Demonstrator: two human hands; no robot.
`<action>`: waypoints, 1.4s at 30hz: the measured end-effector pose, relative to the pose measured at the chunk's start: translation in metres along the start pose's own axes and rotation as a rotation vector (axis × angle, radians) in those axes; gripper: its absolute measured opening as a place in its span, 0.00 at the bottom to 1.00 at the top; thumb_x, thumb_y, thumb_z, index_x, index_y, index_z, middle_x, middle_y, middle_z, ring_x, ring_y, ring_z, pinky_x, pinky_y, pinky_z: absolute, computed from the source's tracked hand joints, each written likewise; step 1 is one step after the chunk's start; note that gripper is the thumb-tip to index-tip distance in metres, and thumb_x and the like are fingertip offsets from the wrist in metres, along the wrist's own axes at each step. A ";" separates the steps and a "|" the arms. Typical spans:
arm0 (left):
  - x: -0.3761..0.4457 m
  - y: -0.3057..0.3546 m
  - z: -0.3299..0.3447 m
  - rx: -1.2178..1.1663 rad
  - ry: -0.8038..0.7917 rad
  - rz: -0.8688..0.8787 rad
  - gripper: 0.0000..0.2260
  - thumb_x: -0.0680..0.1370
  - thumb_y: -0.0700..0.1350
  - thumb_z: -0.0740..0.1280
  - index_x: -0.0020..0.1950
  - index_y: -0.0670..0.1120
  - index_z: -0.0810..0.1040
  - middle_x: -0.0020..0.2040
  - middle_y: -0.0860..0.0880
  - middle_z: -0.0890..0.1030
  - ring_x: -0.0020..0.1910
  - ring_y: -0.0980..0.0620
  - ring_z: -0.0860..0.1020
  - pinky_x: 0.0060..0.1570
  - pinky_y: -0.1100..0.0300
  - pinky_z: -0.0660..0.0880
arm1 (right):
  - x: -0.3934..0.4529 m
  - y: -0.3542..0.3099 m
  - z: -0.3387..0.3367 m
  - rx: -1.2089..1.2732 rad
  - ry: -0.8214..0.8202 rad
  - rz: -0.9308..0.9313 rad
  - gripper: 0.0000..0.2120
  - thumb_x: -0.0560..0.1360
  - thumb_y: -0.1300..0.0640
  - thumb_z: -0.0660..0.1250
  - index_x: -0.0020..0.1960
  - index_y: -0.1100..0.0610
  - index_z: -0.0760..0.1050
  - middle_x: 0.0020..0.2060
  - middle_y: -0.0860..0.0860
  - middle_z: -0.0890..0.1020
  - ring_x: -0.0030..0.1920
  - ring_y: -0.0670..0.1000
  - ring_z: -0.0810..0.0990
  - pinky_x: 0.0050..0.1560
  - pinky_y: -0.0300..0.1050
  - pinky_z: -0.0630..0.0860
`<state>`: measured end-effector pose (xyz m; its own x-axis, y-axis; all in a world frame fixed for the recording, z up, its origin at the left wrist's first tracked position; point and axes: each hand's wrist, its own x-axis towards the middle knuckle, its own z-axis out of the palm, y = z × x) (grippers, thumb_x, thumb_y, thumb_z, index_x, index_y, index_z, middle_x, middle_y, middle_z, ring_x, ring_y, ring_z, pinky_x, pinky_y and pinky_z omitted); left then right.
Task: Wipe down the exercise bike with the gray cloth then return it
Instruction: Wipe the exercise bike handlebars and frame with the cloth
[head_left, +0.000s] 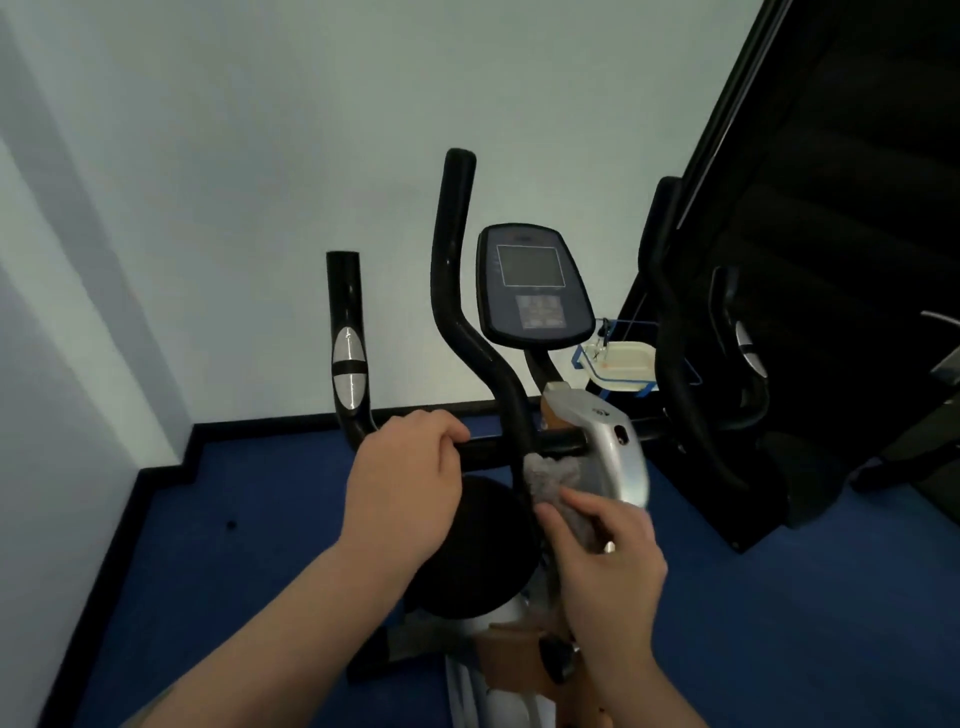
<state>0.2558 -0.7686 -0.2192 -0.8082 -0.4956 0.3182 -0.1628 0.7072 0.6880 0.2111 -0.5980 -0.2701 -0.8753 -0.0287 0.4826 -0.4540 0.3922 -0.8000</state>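
Note:
The exercise bike stands right in front of me, with a dark console (535, 286), black curved handlebars (457, 291) and a silver stem cover (608, 441). My left hand (405, 483) is closed around the horizontal black handlebar bar. My right hand (608, 556) holds the gray cloth (553, 478) and presses it against the base of the handlebar post, beside the silver stem cover. Part of the cloth is hidden under my fingers.
A white wall lies straight ahead, above blue carpet (234, 545) with a dark skirting. A large black machine (831, 260) stands close on the right. A small cream tray on a blue frame (618, 364) sits behind the bike.

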 end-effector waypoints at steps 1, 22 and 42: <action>0.000 0.000 0.001 0.008 -0.001 -0.001 0.11 0.78 0.42 0.59 0.51 0.51 0.80 0.49 0.55 0.81 0.50 0.55 0.76 0.54 0.56 0.73 | 0.006 -0.002 0.004 -0.007 0.000 -0.017 0.13 0.64 0.54 0.78 0.43 0.40 0.80 0.40 0.38 0.81 0.47 0.38 0.79 0.48 0.24 0.70; 0.001 -0.001 -0.001 -0.010 -0.024 -0.040 0.12 0.78 0.41 0.58 0.52 0.50 0.81 0.49 0.53 0.81 0.50 0.54 0.75 0.53 0.54 0.73 | 0.057 -0.022 0.024 -0.004 -0.107 -0.005 0.06 0.69 0.55 0.75 0.45 0.53 0.83 0.43 0.46 0.80 0.46 0.36 0.75 0.48 0.22 0.66; 0.000 -0.001 -0.001 -0.060 -0.018 -0.051 0.12 0.78 0.41 0.58 0.50 0.51 0.81 0.48 0.56 0.81 0.48 0.57 0.76 0.52 0.55 0.74 | 0.093 -0.035 0.001 0.268 -0.335 0.268 0.06 0.74 0.47 0.69 0.45 0.48 0.80 0.40 0.45 0.84 0.42 0.42 0.82 0.41 0.38 0.78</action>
<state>0.2563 -0.7700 -0.2188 -0.8098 -0.5209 0.2701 -0.1705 0.6493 0.7412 0.1452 -0.6152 -0.1974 -0.9524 -0.2699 0.1418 -0.1939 0.1773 -0.9649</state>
